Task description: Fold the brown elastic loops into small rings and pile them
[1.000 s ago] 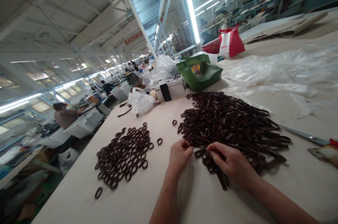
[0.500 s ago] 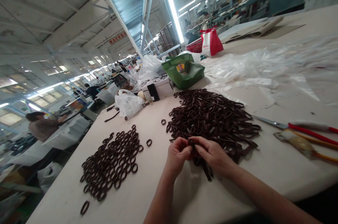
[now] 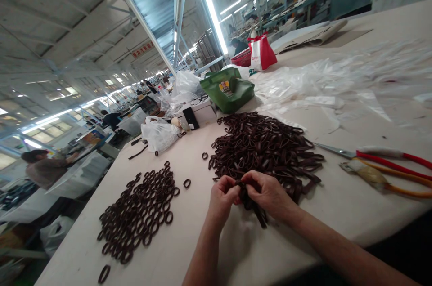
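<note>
At the near edge of a heap of dark brown leather loops (image 3: 256, 146), my two hands meet fingertip to fingertip. My left hand (image 3: 223, 196) pinches a small dark brown strap piece (image 3: 240, 184) between thumb and forefinger. My right hand (image 3: 268, 191) grips the same piece from the other side, its fingers bent closed. The fingers cover most of the piece, so its exact shape is hidden. Below the hands, a few dark strap ends (image 3: 259, 216) stick out onto the table. To the left lies a spread of small closed brown rings (image 3: 138, 214).
Scissors with red handles (image 3: 351, 153) and orange-handled pliers (image 3: 367, 176) lie at the right. Behind the heap stand a green bag (image 3: 229, 92), a red-and-white bag (image 3: 262, 54) and a white plastic bag (image 3: 158, 135). Clear plastic sheets (image 3: 324, 79) cover the back right. A person (image 3: 45, 167) sits far left.
The view has shifted slightly, so the table's contents sit a little further left. My hands stay together on the strap piece, with only a slight change of the fingers.
</note>
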### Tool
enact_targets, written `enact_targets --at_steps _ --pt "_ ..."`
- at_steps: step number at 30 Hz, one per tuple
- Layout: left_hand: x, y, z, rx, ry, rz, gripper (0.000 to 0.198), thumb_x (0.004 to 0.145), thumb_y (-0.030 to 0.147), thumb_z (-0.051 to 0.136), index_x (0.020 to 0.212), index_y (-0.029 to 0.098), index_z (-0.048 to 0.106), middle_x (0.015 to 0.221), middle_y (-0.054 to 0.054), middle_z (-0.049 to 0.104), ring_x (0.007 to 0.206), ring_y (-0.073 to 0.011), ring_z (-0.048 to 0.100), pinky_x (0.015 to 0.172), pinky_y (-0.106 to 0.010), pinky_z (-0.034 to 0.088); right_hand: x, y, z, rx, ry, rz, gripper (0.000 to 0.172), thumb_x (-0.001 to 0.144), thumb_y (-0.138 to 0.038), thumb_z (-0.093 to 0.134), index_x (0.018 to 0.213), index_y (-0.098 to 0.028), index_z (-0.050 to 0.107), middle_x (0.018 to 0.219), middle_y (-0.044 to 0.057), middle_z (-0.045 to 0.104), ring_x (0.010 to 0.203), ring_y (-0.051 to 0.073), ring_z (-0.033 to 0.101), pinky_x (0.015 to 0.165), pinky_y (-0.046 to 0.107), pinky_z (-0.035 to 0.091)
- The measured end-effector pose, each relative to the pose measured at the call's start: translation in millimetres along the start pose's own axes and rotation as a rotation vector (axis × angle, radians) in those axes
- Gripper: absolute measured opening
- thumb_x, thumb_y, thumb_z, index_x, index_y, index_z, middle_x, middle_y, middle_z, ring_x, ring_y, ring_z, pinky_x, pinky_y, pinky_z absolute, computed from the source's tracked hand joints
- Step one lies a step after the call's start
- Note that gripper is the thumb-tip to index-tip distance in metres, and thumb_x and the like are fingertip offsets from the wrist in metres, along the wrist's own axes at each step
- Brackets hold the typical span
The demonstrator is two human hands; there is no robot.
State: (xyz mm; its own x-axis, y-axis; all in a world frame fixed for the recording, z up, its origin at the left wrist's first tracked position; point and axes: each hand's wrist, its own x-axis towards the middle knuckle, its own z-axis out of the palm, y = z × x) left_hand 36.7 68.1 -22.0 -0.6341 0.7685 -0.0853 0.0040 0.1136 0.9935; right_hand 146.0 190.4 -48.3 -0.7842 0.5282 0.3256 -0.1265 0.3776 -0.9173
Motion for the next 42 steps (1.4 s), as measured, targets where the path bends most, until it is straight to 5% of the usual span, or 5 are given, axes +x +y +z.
enact_targets --at_steps 7,15,20,31,42 --pt "-5.2 -3.2 5.5 0.275 0.154 0.164 0.019 0.076 0.034 0.061 0.077 0.016 0.054 0.064 0.003 0.049 0.057 -0.0093 0.045 0.053 -0.019 0.036 -1.0 0.9 2.7 -0.102 0.123 -0.086 0.019 0.082 -0.023 0.047 0.091 -0.021 0.063 0.088 0.001 0.065 0.081 0.018 0.062 0.077 0.032 0.046" --pt "-13.1 11.7 14.8 0.113 -0.039 0.012 0.022 0.067 0.035 0.062 0.072 0.016 0.051 0.055 0.005 0.047 0.048 -0.0076 0.042 0.047 -0.018 0.035 2.7 0.6 -1.2 -0.059 0.135 -0.118 0.020 0.080 -0.020 0.046 0.090 -0.021 0.063 0.087 0.002 0.064 0.081 0.017 0.061 0.076 0.030 0.049" --pt "-12.6 13.2 17.4 0.069 -0.057 -0.043 0.023 0.062 0.035 0.063 0.069 0.016 0.051 0.052 0.005 0.047 0.043 -0.0066 0.040 0.043 -0.017 0.033 1.2 -2.8 -3.6 -0.018 0.064 -0.109 0.026 0.080 -0.021 0.047 0.095 -0.020 0.067 0.092 0.004 0.065 0.088 0.019 0.062 0.083 0.033 0.049" --pt "-2.8 8.6 -6.5 0.029 0.155 0.093 0.020 0.065 0.032 0.065 0.071 0.014 0.058 0.060 0.002 0.055 0.053 -0.0082 0.046 0.050 -0.017 0.038 -1.4 -15.3 -9.2 0.231 -0.259 0.036 0.024 0.085 -0.035 0.052 0.091 -0.015 0.065 0.074 0.003 0.063 0.062 0.014 0.056 0.054 0.023 0.045" --pt "-10.9 -6.5 9.1 0.311 0.125 0.187 0.016 0.078 0.033 0.058 0.078 0.017 0.054 0.063 0.002 0.053 0.057 -0.0111 0.046 0.053 -0.020 0.037 -6.2 -12.4 -2.5 -0.089 -0.048 -0.071 0.002 0.076 -0.020 0.052 0.077 -0.021 0.051 0.072 -0.002 0.052 0.065 0.015 0.049 0.061 0.027 0.037"
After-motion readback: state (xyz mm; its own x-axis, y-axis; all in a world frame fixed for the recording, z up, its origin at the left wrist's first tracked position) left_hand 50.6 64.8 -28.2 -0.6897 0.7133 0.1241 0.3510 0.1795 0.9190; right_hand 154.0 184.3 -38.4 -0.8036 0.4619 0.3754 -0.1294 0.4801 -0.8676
